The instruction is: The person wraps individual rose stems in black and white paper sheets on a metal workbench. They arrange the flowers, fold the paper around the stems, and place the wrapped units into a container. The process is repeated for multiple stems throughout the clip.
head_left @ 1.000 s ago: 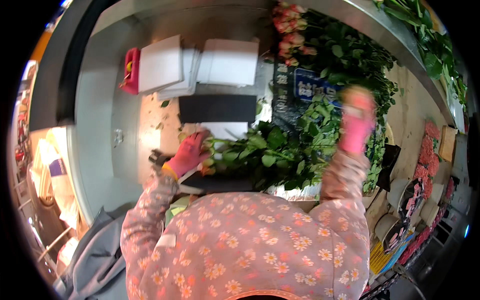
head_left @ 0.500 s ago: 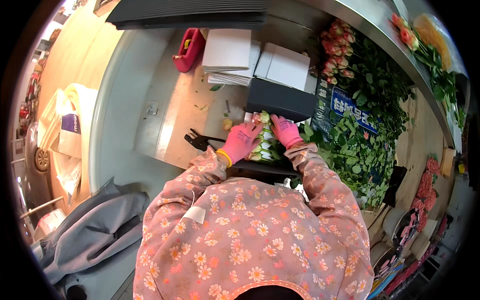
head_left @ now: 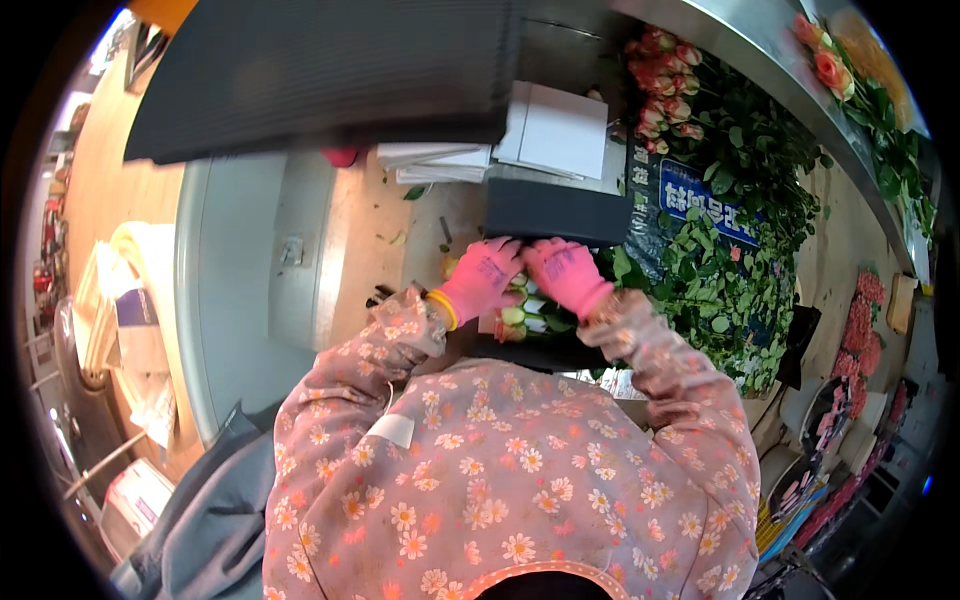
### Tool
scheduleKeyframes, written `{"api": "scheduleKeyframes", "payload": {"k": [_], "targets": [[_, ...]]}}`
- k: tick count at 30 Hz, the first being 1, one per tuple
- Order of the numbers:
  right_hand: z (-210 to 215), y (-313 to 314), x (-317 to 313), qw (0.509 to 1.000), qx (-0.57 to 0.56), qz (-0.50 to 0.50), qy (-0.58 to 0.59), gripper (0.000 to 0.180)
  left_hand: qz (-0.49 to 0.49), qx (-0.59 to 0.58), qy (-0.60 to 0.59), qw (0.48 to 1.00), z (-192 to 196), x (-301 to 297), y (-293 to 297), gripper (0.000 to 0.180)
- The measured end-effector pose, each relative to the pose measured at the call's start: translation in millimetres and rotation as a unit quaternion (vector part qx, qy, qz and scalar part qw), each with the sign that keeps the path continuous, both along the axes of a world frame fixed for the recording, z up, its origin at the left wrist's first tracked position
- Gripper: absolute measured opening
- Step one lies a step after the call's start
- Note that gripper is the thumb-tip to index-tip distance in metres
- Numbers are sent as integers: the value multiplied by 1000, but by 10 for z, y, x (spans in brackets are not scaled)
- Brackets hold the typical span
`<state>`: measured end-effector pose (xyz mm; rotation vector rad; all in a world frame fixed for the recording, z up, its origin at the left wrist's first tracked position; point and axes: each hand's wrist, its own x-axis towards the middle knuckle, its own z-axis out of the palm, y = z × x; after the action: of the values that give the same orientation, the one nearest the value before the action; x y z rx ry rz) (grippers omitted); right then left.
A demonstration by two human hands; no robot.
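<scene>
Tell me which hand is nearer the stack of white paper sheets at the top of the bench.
Left. The left hand lies below the stack of white paper sheets, on the bundle of flower buds; the right hand lies farther right, under the black box.

pale rosebud bunch [head_left: 522,315], lying flat, half covered

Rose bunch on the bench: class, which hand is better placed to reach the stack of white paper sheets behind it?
Left, probably. The left hand lies nearer the white paper sheets; the right hand sits beside it on the rose bunch.
</scene>
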<state>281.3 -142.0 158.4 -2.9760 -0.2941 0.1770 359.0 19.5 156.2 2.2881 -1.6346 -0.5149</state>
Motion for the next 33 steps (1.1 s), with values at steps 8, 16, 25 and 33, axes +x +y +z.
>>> {"api": "scheduleKeyframes", "payload": {"k": [8, 16, 25, 33], "targets": [[-80, -1288, 937, 904, 256, -322, 112, 70, 20, -76, 69, 995, -128, -7, 110, 56], [-990, -2064, 1543, 889, 203, -393, 115, 74, 9, -92, 76, 993, -156, 26, 57, 52], [-192, -1933, 1314, 907, 131, -316, 245, 60, 2, -105, 48, 993, -258, 34, 122, 56], [1511, -1245, -103, 631, 662, -404, -32, 52, 21, -161, 102, 981, -597, 13, 266, 59]]}}
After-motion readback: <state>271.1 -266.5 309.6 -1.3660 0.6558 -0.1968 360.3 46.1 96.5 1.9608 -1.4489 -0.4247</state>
